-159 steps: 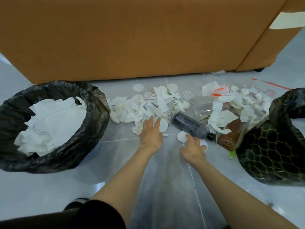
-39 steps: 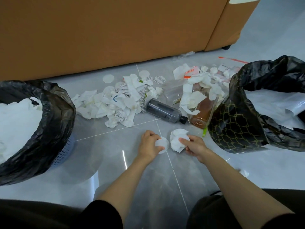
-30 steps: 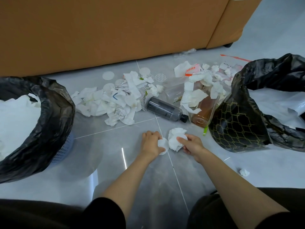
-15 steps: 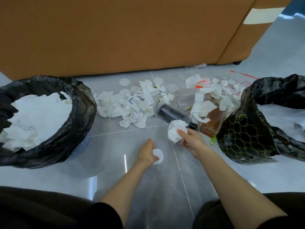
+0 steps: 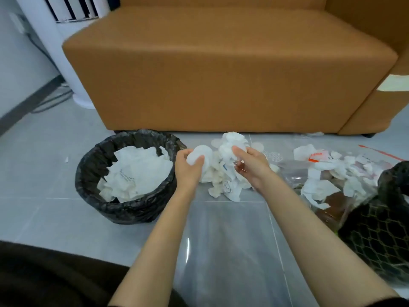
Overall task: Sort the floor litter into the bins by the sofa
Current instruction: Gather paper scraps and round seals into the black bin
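Both hands hover above the tiled floor [image 5: 223,244] at mid-frame, each grip curled round paper. The left hand [image 5: 188,171] pinches a rounded white pad [image 5: 199,154], and the right hand [image 5: 252,167] clutches a crumpled tissue wad [image 5: 232,144]. The paper-filled bin [image 5: 130,210] sits at centre left, just beside the left hand, so that hand is nearer. By my reckoning, the right hand's wad must travel leftward past it.
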Tool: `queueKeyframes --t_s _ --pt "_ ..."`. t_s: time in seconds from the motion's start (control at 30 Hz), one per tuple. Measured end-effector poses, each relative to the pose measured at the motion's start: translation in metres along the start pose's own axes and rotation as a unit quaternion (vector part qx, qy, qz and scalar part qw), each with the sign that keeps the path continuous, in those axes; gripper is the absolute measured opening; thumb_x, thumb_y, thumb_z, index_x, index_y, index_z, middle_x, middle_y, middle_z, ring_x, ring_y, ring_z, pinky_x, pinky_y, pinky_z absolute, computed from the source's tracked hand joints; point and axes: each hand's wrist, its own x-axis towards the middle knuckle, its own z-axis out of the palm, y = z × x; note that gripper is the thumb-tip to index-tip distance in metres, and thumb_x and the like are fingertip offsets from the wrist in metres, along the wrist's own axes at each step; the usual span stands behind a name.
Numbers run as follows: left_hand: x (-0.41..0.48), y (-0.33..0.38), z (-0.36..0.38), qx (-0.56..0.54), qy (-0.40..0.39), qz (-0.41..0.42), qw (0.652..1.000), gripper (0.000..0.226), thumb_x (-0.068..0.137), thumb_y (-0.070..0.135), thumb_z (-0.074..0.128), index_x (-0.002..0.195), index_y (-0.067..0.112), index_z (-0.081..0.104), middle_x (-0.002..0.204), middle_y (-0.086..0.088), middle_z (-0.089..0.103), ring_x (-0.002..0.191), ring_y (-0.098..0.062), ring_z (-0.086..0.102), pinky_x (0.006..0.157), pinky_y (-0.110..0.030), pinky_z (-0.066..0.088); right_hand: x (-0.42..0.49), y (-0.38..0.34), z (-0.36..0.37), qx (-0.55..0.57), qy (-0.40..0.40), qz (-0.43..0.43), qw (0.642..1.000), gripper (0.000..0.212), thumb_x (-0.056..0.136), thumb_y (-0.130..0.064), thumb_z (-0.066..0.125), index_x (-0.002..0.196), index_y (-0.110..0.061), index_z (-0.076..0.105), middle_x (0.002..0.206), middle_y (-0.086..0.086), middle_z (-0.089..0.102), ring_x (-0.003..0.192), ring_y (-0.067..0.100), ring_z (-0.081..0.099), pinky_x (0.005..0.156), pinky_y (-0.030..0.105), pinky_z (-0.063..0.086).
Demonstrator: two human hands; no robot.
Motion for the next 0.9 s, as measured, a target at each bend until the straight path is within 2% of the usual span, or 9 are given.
queueKeyframes --t_s 0.1,0.33,0.4,0.47,0.53,0.6,0.63,0.77,0.9 --pt "0.015 0.026 -0.04 -0.023 0.065 0.012 0.998 0.028 0.088 0.012 0.058 0.115 0.01 0.049 0.111 0.0 0.052 0.096 -0.014 0.05 0.076 -0.023 0.04 -0.004 -0.02 0.045 -0.026 -0.041 -0.01 0.999 0.009 0.088 -0.022 0.065 0.082 -0.021 0.059 0.06 -0.005 0.045 0.053 0.008 0.041 0.06 0.019 0.048" --pt "0.026 0.026 -0.11 -0.023 0.161 -0.012 0.987 0.028 0.094 0.007 0.047 0.121 0.012 0.045 0.114 0.002 0.046 0.096 -0.014 0.045 0.078 -0.026 0.037 -0.011 -0.018 0.135 -0.104 -0.091 -0.032 0.99 0.011 0.088 -0.019 0.066 0.078 -0.019 0.061 0.062 -0.003 0.05 0.052 0.008 0.044 0.054 0.02 0.044" --pt "0.027 0.016 -0.123 0.002 0.157 -0.033 0.987 0.033 0.094 0.004 0.04 0.126 0.013 0.043 0.122 -0.001 0.046 0.099 -0.015 0.045 0.08 -0.028 0.039 -0.012 -0.005 0.154 -0.132 -0.101 -0.039 0.985 0.012 0.087 -0.017 0.065 0.076 -0.017 0.061 0.061 -0.001 0.051 0.048 0.008 0.044 0.05 0.02 0.041" --pt "0.027 0.007 -0.132 0.044 0.142 -0.039 0.988 0.04 0.095 0.002 0.037 0.134 0.012 0.039 0.132 -0.005 0.046 0.109 -0.018 0.047 0.088 -0.029 0.041 -0.013 0.008 0.166 -0.18 -0.12 -0.045 0.975 0.012 0.088 -0.014 0.061 0.076 -0.013 0.061 0.066 0.002 0.054 0.045 0.008 0.049 0.051 0.021 0.044" --pt "0.024 0.002 -0.139 0.108 0.135 -0.022 0.985 0.045 0.095 0.0 0.036 0.139 0.011 0.036 0.139 -0.009 0.043 0.123 -0.023 0.045 0.099 -0.033 0.04 -0.015 0.018 0.172 -0.218 -0.132 -0.053 0.966 0.01 0.089 -0.012 0.057 0.095 -0.014 0.065 0.082 0.0 0.059 0.05 0.008 0.056 0.054 0.021 0.048" --pt "0.02 0.001 -0.143 0.172 0.145 0.012 0.974 0.046 0.095 0.0 0.037 0.139 0.012 0.038 0.142 -0.009 0.041 0.129 -0.025 0.04 0.102 -0.036 0.036 -0.014 0.021 0.171 -0.228 -0.115 -0.058 0.965 0.028 0.09 -0.011 0.056 0.118 -0.01 0.061 0.097 -0.001 0.061 0.056 0.011 0.059 0.056 0.021 0.051" --pt "0.02 0.002 -0.143 0.189 0.147 0.026 0.971 0.046 0.096 0.0 0.038 0.14 0.013 0.038 0.143 -0.008 0.039 0.131 -0.024 0.038 0.103 -0.035 0.035 -0.014 0.02 0.168 -0.226 -0.104 -0.063 0.966 0.032 0.09 -0.011 0.056 0.122 -0.009 0.059 0.098 0.0 0.061 0.057 0.011 0.058 0.056 0.021 0.051" --pt "0.022 0.008 -0.132 0.21 0.119 0.071 0.968 0.047 0.098 0.006 0.041 0.143 0.012 0.033 0.148 -0.008 0.034 0.137 -0.02 0.032 0.108 -0.028 0.028 -0.01 0.015 0.144 -0.211 -0.075 -0.084 0.971 0.032 0.09 -0.009 0.053 0.121 -0.008 0.06 0.084 -0.003 0.06 0.062 0.011 0.056 0.057 0.019 0.052" --pt "0.014 0.019 -0.097 0.201 0.06 0.135 0.968 0.045 0.098 0.009 0.041 0.142 0.013 0.035 0.147 -0.003 0.038 0.135 -0.014 0.034 0.103 -0.018 0.025 -0.01 0.014 0.101 -0.193 -0.032 -0.096 0.976 0.027 0.091 -0.008 0.052 0.116 -0.009 0.062 0.092 0.001 0.061 0.063 0.012 0.056 0.059 0.018 0.049"
